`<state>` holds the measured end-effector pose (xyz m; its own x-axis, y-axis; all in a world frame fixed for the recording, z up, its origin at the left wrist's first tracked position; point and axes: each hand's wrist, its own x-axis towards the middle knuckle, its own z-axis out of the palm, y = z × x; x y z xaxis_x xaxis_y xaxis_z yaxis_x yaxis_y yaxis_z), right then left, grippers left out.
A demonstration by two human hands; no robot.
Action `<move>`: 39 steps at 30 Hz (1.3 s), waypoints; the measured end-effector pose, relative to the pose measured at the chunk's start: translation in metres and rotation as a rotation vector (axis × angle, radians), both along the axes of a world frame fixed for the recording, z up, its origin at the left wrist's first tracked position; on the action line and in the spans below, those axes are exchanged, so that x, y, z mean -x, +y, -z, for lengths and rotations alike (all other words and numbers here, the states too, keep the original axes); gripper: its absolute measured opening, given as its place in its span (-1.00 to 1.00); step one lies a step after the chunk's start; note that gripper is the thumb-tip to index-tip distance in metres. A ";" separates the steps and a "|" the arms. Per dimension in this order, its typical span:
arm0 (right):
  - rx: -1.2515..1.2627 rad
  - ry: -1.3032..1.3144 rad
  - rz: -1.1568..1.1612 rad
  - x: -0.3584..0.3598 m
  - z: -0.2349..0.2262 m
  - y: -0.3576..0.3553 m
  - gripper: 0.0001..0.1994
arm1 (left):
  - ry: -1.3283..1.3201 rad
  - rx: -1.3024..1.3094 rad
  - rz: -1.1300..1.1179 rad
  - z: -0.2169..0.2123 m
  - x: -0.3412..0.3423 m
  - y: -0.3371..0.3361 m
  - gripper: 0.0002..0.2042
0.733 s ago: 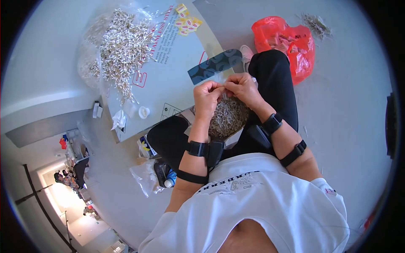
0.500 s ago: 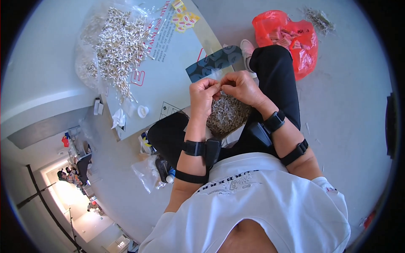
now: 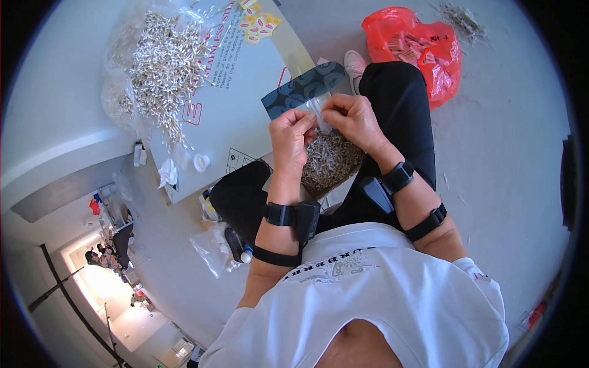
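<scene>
My left hand (image 3: 289,136) is closed in a pinch on a small clear plastic bag (image 3: 317,109), held over the far side of a box. My right hand (image 3: 357,124) pinches at the same bag from the other side, fingertips a little apart from the left ones. What lies inside the bag is too small to make out. Below both hands, between my thighs, the box is filled with a heap of thin grey-brown bits (image 3: 331,162). Its dark patterned flap (image 3: 300,91) stands out beyond my fingers.
A big pile of cotton swabs (image 3: 165,67) spills from a plastic bag onto the white board (image 3: 230,113) at left. Yellow stickers (image 3: 260,26) and a small white round container (image 3: 201,163) lie there too. A red bag (image 3: 445,80) with pink packets stands on the floor at right.
My hands have drawn slightly apart, showing more of the clear plastic between them. The view has shifted a little, so the board and swabs sit further left.
</scene>
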<state>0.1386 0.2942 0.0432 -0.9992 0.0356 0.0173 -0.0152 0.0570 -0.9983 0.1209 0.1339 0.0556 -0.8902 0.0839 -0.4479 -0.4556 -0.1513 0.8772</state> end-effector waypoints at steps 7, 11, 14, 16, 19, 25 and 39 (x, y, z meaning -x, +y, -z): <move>-0.049 0.138 -0.022 -0.003 0.009 -0.004 -0.91 | 0.005 -0.044 -0.040 0.001 0.000 0.010 -0.88; 0.010 0.068 -0.011 -0.001 0.010 -0.004 -0.89 | 0.007 -0.097 0.004 0.001 0.002 0.009 -0.88; -0.016 0.008 -0.016 -0.001 0.010 -0.003 -0.91 | 0.003 -0.108 0.032 0.002 0.002 0.011 -0.88; 0.148 -0.065 0.018 0.001 0.011 -0.002 -0.92 | -0.003 -0.113 0.044 0.004 0.004 0.012 -0.88; 0.408 -0.212 0.004 0.005 0.016 0.002 -0.92 | 0.009 -0.177 0.015 0.005 0.006 0.013 -0.87; 0.146 -0.105 -0.061 0.004 0.011 0.008 -0.87 | 0.333 0.354 0.167 0.000 0.010 0.023 -0.92; 0.100 -0.078 -0.011 0.003 0.011 0.023 -0.92 | 0.689 0.742 0.394 -0.011 0.025 0.038 -0.84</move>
<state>0.1357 0.3171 0.0326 -0.9977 0.0226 -0.0639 0.0629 -0.0430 -0.9971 0.0961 0.1718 0.0662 -0.9393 0.3334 0.0810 0.2697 0.5714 0.7751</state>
